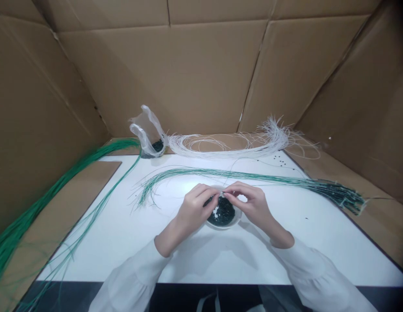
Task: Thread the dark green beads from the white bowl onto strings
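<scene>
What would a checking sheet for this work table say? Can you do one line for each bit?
Surface: white tabletop, with shadows below the hands.
Job's things: white bowl with small dark pieces; a green bundle lies behind it, dark at its right end.
Clutter: dark specks scattered at far right; clear plastic bag with dark contents, at the back left.
Hands: left hand and right hand have fingertips close together over the bowl; anything between them is too small to identify.
Cables: nothing seen.
Surroundings: cardboard walls behind and on both sides; white strands at the back, green strands at left.
</scene>
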Demonstrator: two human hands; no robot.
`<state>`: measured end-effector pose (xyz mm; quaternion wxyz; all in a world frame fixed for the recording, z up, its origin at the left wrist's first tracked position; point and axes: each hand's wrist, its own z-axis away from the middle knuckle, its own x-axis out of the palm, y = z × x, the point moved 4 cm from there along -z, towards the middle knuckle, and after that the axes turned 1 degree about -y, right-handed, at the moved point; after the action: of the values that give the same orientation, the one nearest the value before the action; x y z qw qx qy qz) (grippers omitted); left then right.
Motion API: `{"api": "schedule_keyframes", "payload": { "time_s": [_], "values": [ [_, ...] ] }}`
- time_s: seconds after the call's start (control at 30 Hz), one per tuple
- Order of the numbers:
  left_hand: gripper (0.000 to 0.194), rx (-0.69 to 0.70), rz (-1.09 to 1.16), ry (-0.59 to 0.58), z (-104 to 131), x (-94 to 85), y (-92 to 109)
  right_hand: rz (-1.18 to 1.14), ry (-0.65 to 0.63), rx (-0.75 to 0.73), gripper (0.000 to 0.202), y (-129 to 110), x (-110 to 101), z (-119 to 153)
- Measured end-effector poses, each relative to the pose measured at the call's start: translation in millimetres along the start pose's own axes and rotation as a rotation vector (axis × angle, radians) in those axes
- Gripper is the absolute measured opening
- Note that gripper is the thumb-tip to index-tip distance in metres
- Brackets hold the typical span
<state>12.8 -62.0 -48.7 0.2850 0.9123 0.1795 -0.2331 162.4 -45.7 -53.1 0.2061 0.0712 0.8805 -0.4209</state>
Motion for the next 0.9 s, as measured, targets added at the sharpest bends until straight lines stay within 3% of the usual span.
{"api": "schedule_keyframes", "payload": {
  "time_s": [0.9],
  "values": [
    [0.012,0.085,-0.071,-0.012,1.2,-0.4,2.1,0.004,-0.006,0.007,0.006,-0.4,0.0,-0.5]
  ]
}}
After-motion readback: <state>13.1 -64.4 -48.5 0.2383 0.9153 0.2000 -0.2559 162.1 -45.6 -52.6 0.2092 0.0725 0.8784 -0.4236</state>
